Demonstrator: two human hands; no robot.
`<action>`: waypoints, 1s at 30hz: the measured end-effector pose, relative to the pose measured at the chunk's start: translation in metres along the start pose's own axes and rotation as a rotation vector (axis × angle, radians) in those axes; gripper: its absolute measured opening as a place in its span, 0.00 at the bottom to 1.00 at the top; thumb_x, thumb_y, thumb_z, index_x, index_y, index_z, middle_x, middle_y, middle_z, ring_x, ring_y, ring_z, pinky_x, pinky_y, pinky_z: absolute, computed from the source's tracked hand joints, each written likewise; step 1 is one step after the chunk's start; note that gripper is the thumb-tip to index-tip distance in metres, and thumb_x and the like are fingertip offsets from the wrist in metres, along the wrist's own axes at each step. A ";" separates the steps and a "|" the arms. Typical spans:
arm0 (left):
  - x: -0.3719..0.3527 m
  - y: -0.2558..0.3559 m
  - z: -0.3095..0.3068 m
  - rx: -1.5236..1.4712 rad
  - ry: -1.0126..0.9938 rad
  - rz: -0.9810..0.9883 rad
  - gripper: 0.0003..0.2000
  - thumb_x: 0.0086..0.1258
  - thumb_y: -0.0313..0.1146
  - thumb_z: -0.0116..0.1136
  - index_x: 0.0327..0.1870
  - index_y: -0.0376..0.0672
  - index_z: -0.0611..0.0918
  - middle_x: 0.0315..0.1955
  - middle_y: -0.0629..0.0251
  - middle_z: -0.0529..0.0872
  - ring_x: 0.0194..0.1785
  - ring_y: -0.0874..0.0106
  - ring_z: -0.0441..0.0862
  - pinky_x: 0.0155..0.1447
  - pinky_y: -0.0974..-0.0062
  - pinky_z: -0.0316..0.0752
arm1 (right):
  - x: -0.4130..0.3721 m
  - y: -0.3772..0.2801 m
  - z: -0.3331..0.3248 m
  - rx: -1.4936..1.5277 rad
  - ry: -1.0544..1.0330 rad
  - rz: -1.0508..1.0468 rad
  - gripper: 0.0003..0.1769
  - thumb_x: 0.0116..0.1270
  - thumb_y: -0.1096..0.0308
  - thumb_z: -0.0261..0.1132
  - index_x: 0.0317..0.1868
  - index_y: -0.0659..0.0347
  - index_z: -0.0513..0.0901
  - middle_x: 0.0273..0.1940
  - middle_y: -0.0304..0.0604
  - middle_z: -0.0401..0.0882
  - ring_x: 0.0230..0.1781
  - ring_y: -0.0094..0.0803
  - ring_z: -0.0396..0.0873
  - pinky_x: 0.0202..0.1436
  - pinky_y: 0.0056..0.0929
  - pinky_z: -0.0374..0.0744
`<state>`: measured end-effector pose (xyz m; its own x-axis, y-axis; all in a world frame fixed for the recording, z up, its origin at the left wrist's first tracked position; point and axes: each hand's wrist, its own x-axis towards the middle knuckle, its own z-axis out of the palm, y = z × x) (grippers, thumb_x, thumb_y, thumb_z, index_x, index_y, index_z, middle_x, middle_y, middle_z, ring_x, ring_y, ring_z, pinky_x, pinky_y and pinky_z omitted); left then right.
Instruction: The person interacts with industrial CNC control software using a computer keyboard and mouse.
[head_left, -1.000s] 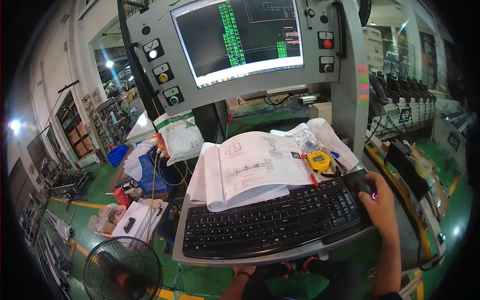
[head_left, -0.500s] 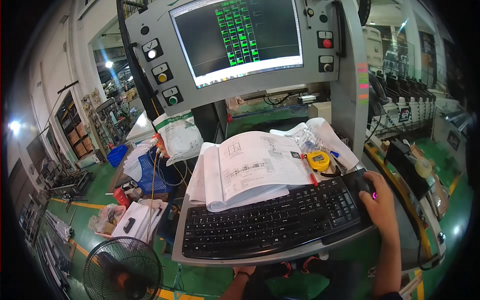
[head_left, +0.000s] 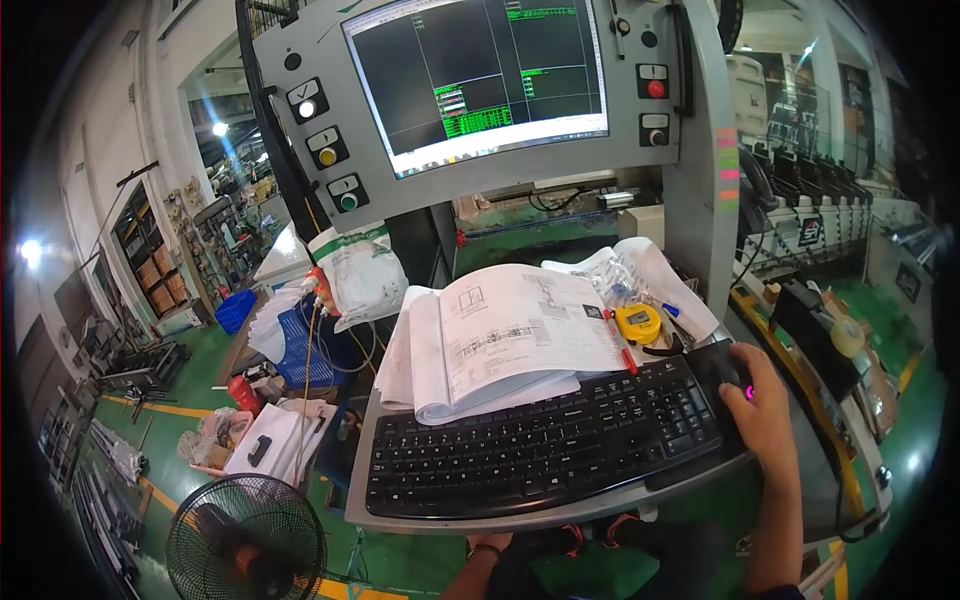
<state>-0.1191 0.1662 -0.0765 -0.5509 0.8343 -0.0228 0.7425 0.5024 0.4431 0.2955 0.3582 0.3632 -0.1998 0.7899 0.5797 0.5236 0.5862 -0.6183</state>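
Note:
My right hand (head_left: 763,400) is wrapped over a black computer mouse (head_left: 735,375) with a pink glowing light, at the right end of the tray (head_left: 460,522). Left of it lies a black keyboard (head_left: 540,455). A thick stack of printed drawings (head_left: 525,325), folded open, rests on the keyboard's upper edge. My left hand (head_left: 487,543) hangs low under the tray's front edge, its fingers hidden by the tray. Above, a monitor (head_left: 480,75) shows green drawings and tables on a dark background.
A yellow tape measure (head_left: 638,322) and a red pen (head_left: 622,345) lie beside the drawings. Push buttons flank the screen, among them a red one (head_left: 656,89). A white plastic bag (head_left: 362,275) hangs at left. A black fan (head_left: 246,540) stands at lower left.
The picture on the monitor has changed from a column of green blocks to separate larger green tables. My right hand remains on the mouse, and my left hand has not visibly moved.

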 end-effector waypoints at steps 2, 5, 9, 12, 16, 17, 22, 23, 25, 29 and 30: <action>0.000 0.000 -0.002 -0.014 -0.006 0.013 0.38 0.88 0.71 0.44 0.89 0.59 0.77 0.92 0.57 0.70 0.94 0.46 0.64 0.94 0.33 0.54 | 0.000 -0.007 -0.002 0.027 -0.018 0.073 0.30 0.72 0.72 0.72 0.74 0.66 0.81 0.71 0.59 0.87 0.72 0.59 0.87 0.77 0.46 0.81; -0.002 0.002 -0.004 -0.038 0.016 0.030 0.38 0.88 0.70 0.46 0.89 0.59 0.78 0.92 0.57 0.71 0.94 0.46 0.64 0.94 0.33 0.55 | 0.000 -0.008 -0.004 0.029 -0.029 0.108 0.31 0.73 0.72 0.72 0.75 0.66 0.81 0.70 0.59 0.87 0.71 0.58 0.87 0.76 0.46 0.81; 0.001 -0.001 0.000 -0.004 0.040 0.039 0.38 0.87 0.70 0.48 0.89 0.59 0.78 0.92 0.57 0.72 0.94 0.45 0.65 0.94 0.32 0.55 | 0.000 -0.005 -0.003 -0.009 -0.026 0.034 0.31 0.73 0.71 0.72 0.75 0.67 0.81 0.73 0.59 0.85 0.74 0.59 0.86 0.78 0.46 0.80; 0.002 -0.003 0.003 0.001 0.050 0.039 0.38 0.86 0.70 0.50 0.89 0.59 0.78 0.91 0.56 0.72 0.93 0.45 0.65 0.94 0.32 0.55 | 0.000 0.001 -0.001 -0.038 -0.024 -0.023 0.31 0.74 0.71 0.72 0.76 0.68 0.81 0.76 0.60 0.83 0.76 0.60 0.84 0.80 0.47 0.80; 0.001 -0.004 0.003 0.017 0.060 0.038 0.37 0.87 0.69 0.50 0.88 0.59 0.78 0.91 0.56 0.73 0.93 0.45 0.65 0.94 0.33 0.56 | 0.001 0.003 0.000 -0.040 -0.018 -0.032 0.30 0.76 0.69 0.73 0.76 0.69 0.80 0.76 0.60 0.83 0.76 0.61 0.84 0.80 0.47 0.80; 0.000 -0.004 0.003 0.027 0.062 0.041 0.37 0.87 0.69 0.50 0.88 0.59 0.79 0.91 0.56 0.73 0.93 0.45 0.65 0.94 0.33 0.56 | 0.000 0.005 0.001 -0.040 -0.010 -0.043 0.30 0.77 0.68 0.73 0.75 0.69 0.80 0.75 0.60 0.83 0.76 0.61 0.84 0.79 0.47 0.80; 0.001 0.003 -0.004 -0.039 0.052 0.068 0.37 0.88 0.69 0.48 0.89 0.60 0.78 0.92 0.58 0.71 0.94 0.45 0.64 0.94 0.32 0.55 | 0.000 0.001 0.001 -0.026 -0.013 0.038 0.29 0.78 0.67 0.75 0.75 0.66 0.79 0.72 0.60 0.85 0.71 0.62 0.86 0.75 0.47 0.82; 0.003 -0.002 0.002 -0.029 0.051 0.062 0.37 0.88 0.69 0.47 0.89 0.60 0.78 0.92 0.58 0.71 0.94 0.46 0.64 0.94 0.32 0.55 | 0.000 0.000 0.001 -0.032 -0.009 0.039 0.29 0.78 0.67 0.75 0.75 0.66 0.79 0.72 0.60 0.85 0.70 0.62 0.87 0.74 0.47 0.82; 0.003 -0.005 0.006 0.012 0.046 0.044 0.37 0.88 0.69 0.47 0.89 0.60 0.78 0.92 0.58 0.71 0.94 0.46 0.64 0.94 0.31 0.55 | 0.001 -0.004 0.000 -0.025 -0.018 0.055 0.29 0.78 0.67 0.75 0.75 0.65 0.79 0.71 0.60 0.85 0.69 0.61 0.87 0.73 0.47 0.82; 0.005 -0.011 0.017 0.016 0.075 0.039 0.36 0.88 0.68 0.47 0.89 0.60 0.78 0.91 0.57 0.73 0.94 0.46 0.65 0.94 0.31 0.55 | 0.000 -0.001 0.001 -0.014 -0.003 0.041 0.29 0.77 0.68 0.75 0.75 0.64 0.79 0.71 0.59 0.86 0.68 0.60 0.88 0.73 0.47 0.82; 0.004 -0.009 0.013 0.028 0.038 0.034 0.36 0.89 0.68 0.47 0.90 0.61 0.77 0.92 0.57 0.71 0.94 0.46 0.63 0.94 0.32 0.54 | 0.000 -0.001 0.000 -0.015 -0.009 0.055 0.29 0.77 0.68 0.74 0.75 0.64 0.80 0.71 0.59 0.86 0.67 0.60 0.88 0.73 0.47 0.82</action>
<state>-0.1236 0.1679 -0.0921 -0.5391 0.8419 0.0261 0.7711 0.4808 0.4173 0.2948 0.3577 0.3638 -0.1780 0.8224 0.5404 0.5460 0.5394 -0.6410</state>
